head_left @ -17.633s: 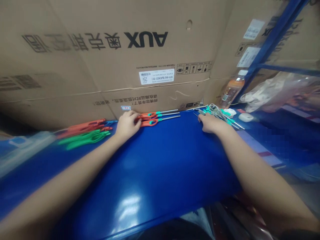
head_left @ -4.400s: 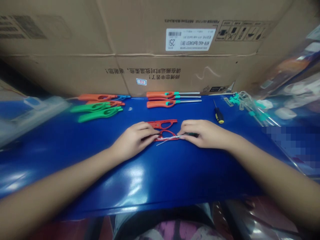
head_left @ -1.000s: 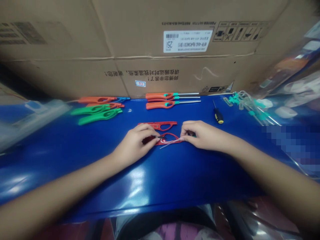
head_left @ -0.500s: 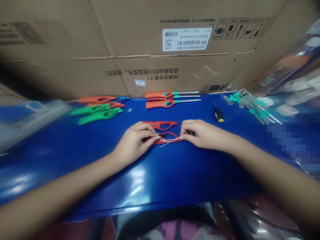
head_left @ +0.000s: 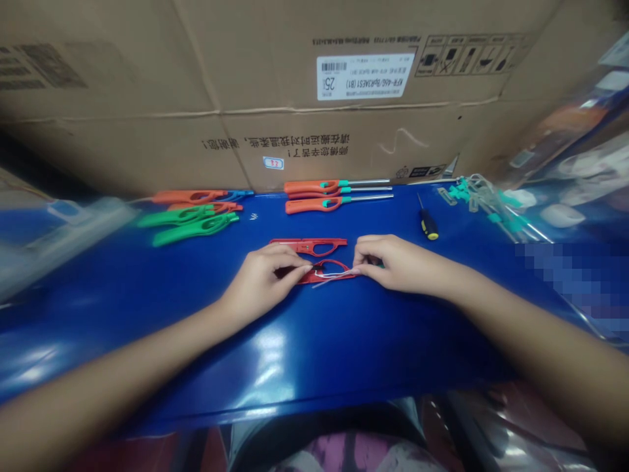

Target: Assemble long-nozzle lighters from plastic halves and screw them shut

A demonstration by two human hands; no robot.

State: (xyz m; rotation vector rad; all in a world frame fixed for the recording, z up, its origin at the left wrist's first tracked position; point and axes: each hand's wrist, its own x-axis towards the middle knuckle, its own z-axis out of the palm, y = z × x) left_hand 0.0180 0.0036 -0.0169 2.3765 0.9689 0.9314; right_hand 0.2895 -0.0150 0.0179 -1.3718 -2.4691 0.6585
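Observation:
My left hand point(head_left: 260, 278) pinches a small black part point(head_left: 317, 266) over a red lighter shell half point(head_left: 308, 278) lying on the table. From that part, thin white wires point(head_left: 332, 276) run across the shell's trigger loop to my right hand point(head_left: 383, 261), whose thumb and fingertips are closed on them. A loose end of thin clear tube or wire point(head_left: 320, 284) sticks out toward me below the loop. Just behind lies a second red shell half point(head_left: 314, 247), its inside facing up, partly covered by my left fingers.
Finished-looking orange lighters point(head_left: 312, 206) lie against the cardboard box point(head_left: 275, 78). To the left are green shells point(head_left: 196, 226) and orange shells point(head_left: 184, 196). At the right are a screwdriver point(head_left: 429, 225) and a pile of turquoise and clear parts point(head_left: 462, 190). The blue table point(head_left: 295, 360) is glossy.
Almost nothing differs. My left fingers have shifted slightly left at the black part, while my right hand keeps its pinch. The whole view has drifted a little.

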